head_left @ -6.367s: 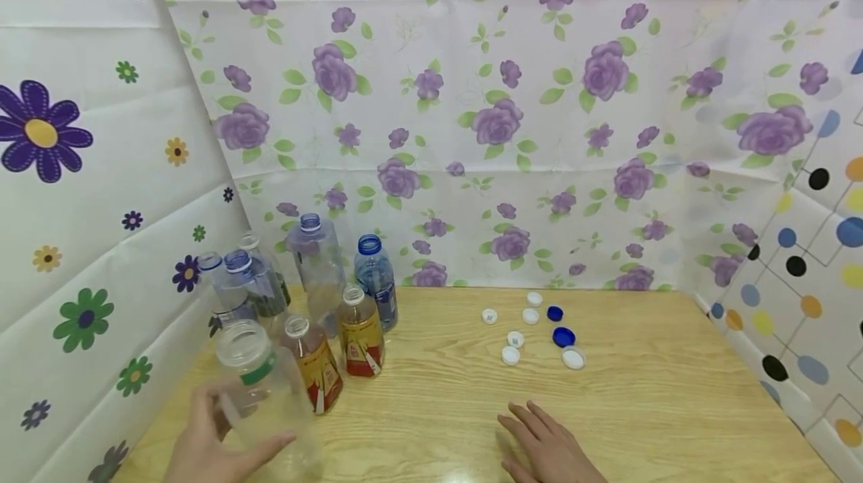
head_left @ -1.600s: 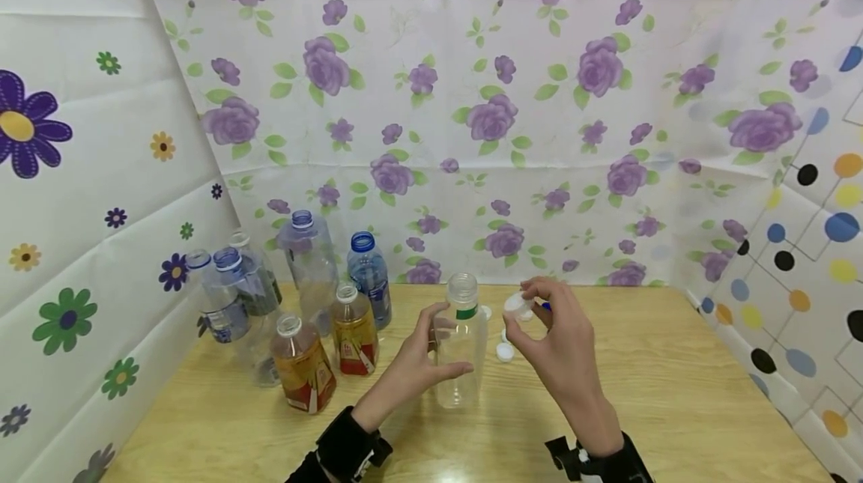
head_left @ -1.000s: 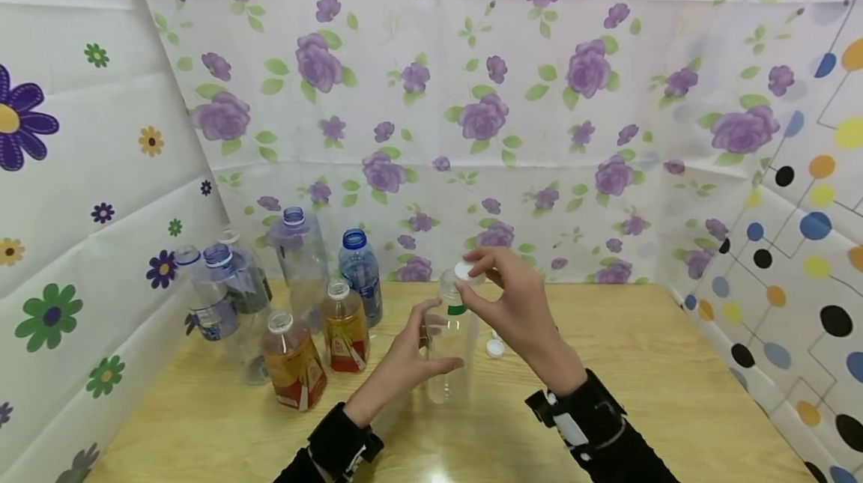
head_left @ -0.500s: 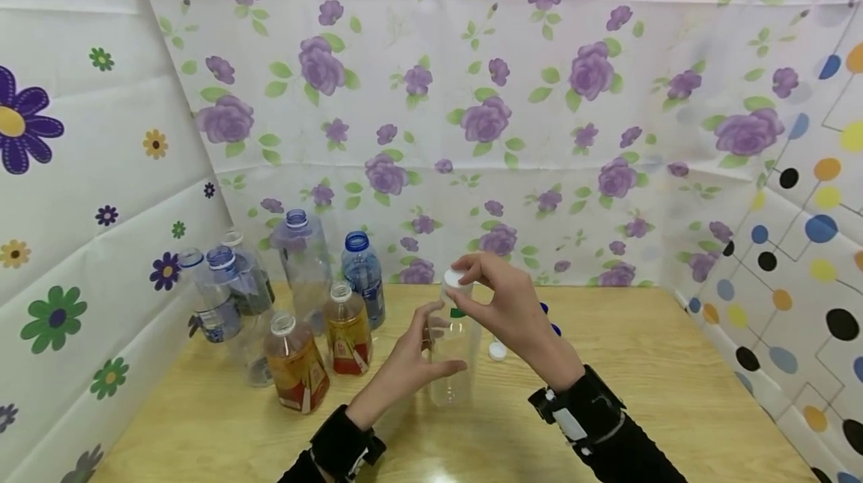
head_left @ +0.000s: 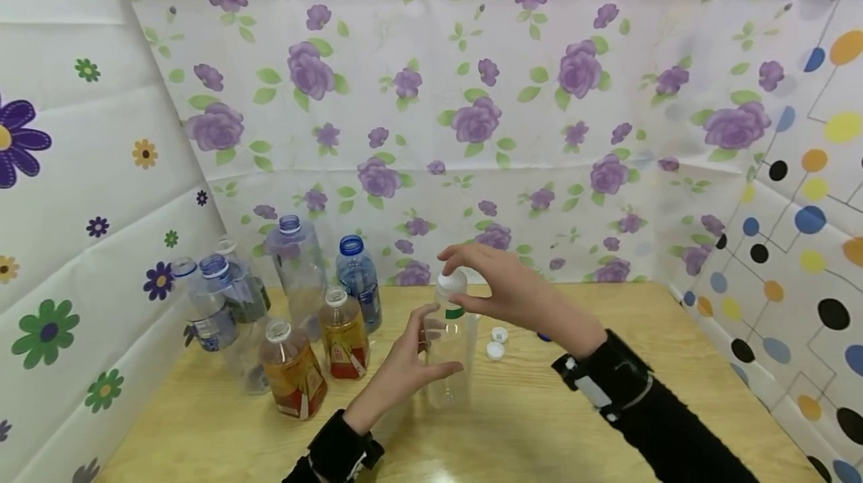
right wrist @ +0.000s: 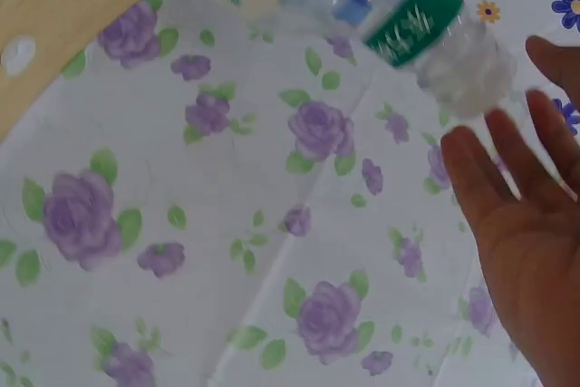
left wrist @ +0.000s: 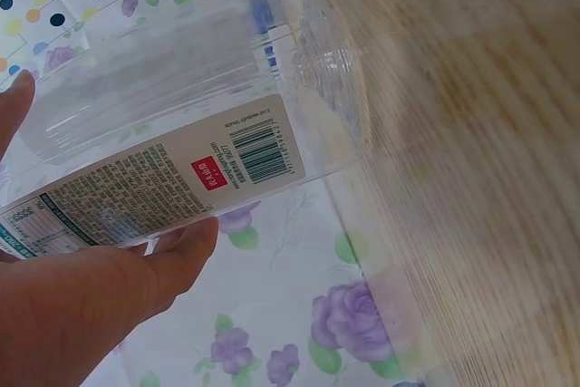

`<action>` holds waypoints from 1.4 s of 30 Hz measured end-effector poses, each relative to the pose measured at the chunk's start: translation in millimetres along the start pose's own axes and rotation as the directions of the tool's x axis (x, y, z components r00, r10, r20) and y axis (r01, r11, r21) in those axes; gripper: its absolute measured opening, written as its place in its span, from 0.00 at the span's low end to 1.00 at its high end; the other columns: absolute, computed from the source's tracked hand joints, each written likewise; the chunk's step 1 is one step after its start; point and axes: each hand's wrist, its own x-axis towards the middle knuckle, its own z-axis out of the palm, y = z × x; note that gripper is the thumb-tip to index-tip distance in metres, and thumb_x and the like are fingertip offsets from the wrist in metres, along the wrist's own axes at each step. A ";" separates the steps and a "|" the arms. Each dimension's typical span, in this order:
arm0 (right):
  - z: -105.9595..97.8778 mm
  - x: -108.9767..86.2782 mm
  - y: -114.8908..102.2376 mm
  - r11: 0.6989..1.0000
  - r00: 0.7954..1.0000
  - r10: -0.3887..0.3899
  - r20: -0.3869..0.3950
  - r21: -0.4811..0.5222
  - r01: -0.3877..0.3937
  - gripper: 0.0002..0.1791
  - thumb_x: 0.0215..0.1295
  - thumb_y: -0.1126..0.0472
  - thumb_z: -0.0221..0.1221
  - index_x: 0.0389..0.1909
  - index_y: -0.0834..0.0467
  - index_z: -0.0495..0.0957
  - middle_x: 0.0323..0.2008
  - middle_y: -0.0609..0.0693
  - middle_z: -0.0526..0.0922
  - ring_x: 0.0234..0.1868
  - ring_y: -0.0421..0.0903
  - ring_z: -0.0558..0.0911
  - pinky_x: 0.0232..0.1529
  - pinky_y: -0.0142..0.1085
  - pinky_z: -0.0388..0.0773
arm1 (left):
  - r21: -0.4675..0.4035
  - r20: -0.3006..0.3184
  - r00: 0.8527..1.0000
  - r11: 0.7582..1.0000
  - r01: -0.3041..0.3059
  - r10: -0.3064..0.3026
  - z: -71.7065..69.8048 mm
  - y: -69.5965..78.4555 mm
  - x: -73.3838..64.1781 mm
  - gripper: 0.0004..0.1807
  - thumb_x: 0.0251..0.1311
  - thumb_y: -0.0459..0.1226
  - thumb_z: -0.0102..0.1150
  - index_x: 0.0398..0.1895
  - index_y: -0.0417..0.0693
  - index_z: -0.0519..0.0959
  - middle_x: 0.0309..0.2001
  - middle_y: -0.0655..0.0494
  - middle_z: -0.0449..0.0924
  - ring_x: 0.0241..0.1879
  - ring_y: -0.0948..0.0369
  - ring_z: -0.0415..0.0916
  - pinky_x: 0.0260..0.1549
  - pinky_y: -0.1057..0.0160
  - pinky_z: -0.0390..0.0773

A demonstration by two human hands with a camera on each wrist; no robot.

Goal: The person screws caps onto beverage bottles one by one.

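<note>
A clear plastic bottle (head_left: 450, 356) with a green neck label stands upright mid-table. My left hand (head_left: 404, 363) grips its side, thumb in front and fingers behind; in the left wrist view its barcode label (left wrist: 181, 174) faces the camera. On the bottle's mouth sits a whitish cap (head_left: 450, 282). My right hand (head_left: 502, 284) is arched around this cap, thumb on the near side and fingers on the far side. In the right wrist view, those fingers (right wrist: 476, 165) are spread and stand a little off the cap, holding nothing.
To the left stand uncapped bottles: two with amber contents (head_left: 293, 374), a blue one (head_left: 359, 281), a tall clear one (head_left: 297, 266) and several more. Behind my right hand lie white caps (head_left: 495, 350) and a blue cap (head_left: 543, 336). Patterned cloth walls (head_left: 418, 123) enclose the table.
My left hand has brought the bottle from the left group to the middle. The right hand has carried a white cap onto its mouth, and its fingers have since loosened from the cap.
</note>
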 end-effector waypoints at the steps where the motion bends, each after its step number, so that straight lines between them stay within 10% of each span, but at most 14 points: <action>1: -6.4 1.8 1.0 1.000 0.998 -0.009 0.059 0.001 0.009 0.19 0.66 0.63 0.69 0.55 0.58 0.75 0.62 0.57 0.77 0.61 0.52 0.79 0.60 0.41 0.82 | 0.000 0.004 1.000 1.000 -0.005 0.005 0.9 -2.8 1.3 0.49 0.63 0.47 0.70 0.80 0.57 0.48 0.70 0.46 0.66 0.70 0.45 0.65 0.71 0.44 0.65; 6: -31.8 8.0 7.9 0.999 0.949 -0.047 0.312 0.023 0.042 0.23 0.70 0.64 0.65 0.65 0.55 0.75 0.68 0.55 0.74 0.68 0.54 0.73 0.64 0.44 0.79 | -0.012 0.036 0.998 0.999 -0.042 0.043 6.7 -14.4 7.9 0.49 0.64 0.51 0.68 0.80 0.63 0.48 0.71 0.50 0.66 0.71 0.45 0.64 0.72 0.44 0.64; 12: -38.2 14.5 15.4 0.998 0.895 -0.066 0.441 0.047 0.051 0.26 0.70 0.66 0.64 0.68 0.54 0.75 0.69 0.53 0.74 0.70 0.52 0.72 0.67 0.43 0.77 | -0.001 0.041 0.998 0.999 -0.048 0.048 8.7 -16.5 8.9 0.49 0.63 0.52 0.69 0.80 0.63 0.48 0.71 0.50 0.66 0.71 0.47 0.65 0.71 0.45 0.65; 42: -28.6 52.1 -8.9 0.980 0.854 0.162 0.495 -0.183 -0.080 0.20 0.67 0.55 0.68 0.56 0.59 0.82 0.46 0.52 0.85 0.39 0.43 0.84 0.39 0.31 0.84 | 0.022 -0.029 0.998 0.998 -0.055 0.055 -0.2 -18.7 7.2 0.51 0.59 0.50 0.73 0.79 0.63 0.50 0.68 0.47 0.70 0.68 0.47 0.68 0.68 0.43 0.69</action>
